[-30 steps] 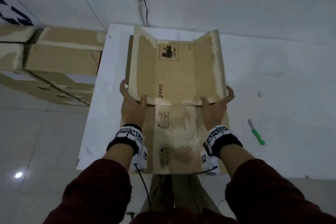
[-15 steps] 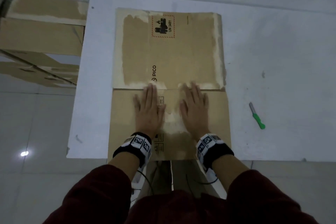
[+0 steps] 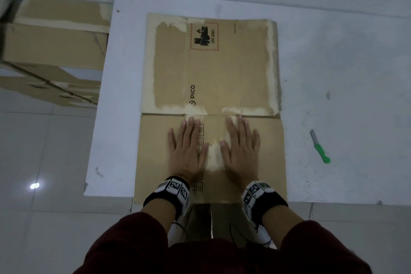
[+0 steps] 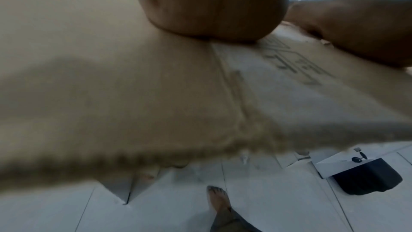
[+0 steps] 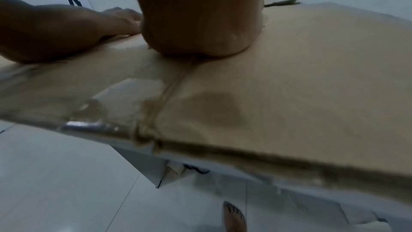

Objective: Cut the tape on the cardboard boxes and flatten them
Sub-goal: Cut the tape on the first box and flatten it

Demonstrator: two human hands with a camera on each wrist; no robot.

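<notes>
Box (image 3: 213, 69) lying flat on the tabletop (image 3: 333, 51), near edge overhanging | my left hand (image 3: 185, 151) and right hand (image 3: 241, 151) pressing palms down, grip apart, likely flattening its creases | knife (image 3: 320, 147) waiting well right, out of the way.

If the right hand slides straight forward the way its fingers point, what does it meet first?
The right hand lies flat on the box. Straight ahead its fingertips would first meet the crease, then the far panel.

Dark red sleeves (image 3: 124, 249), black wristbands (image 3: 165, 193), seemingly coded tags (image 3: 254, 189)
</notes>
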